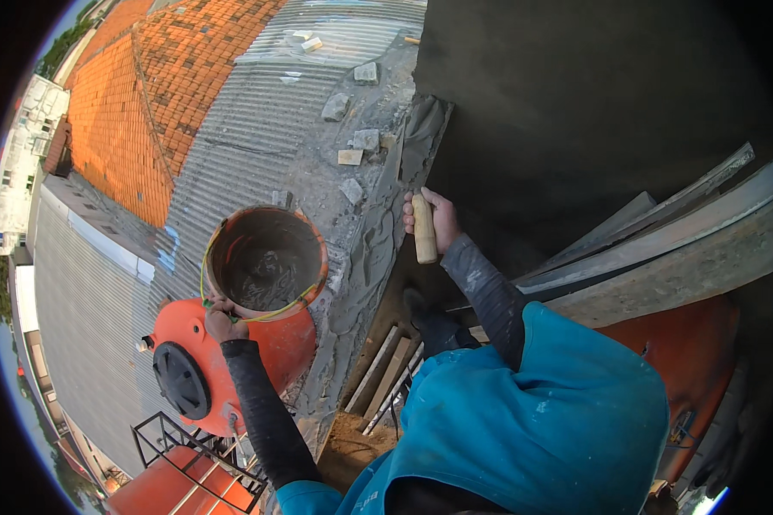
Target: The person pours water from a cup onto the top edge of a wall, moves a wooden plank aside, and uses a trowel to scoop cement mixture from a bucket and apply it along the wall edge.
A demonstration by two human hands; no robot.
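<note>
My left hand is closed on the near rim of a bucket, where its thin yellow-green handle runs. Wet grey mortar lies inside the bucket. In my right hand is a trowel, gripped by its pale wooden handle. Its blade is hard to tell from the grey mortar ahead of it. A rough band of mortar runs along the wall top between the bucket and my right hand, with a smoother stretch at its far end.
Below the bucket is an orange tank with a black lid. Broken blocks lie on the ledge beside a corrugated roof. Long boards lean at the right. My boot stands near narrow wood strips.
</note>
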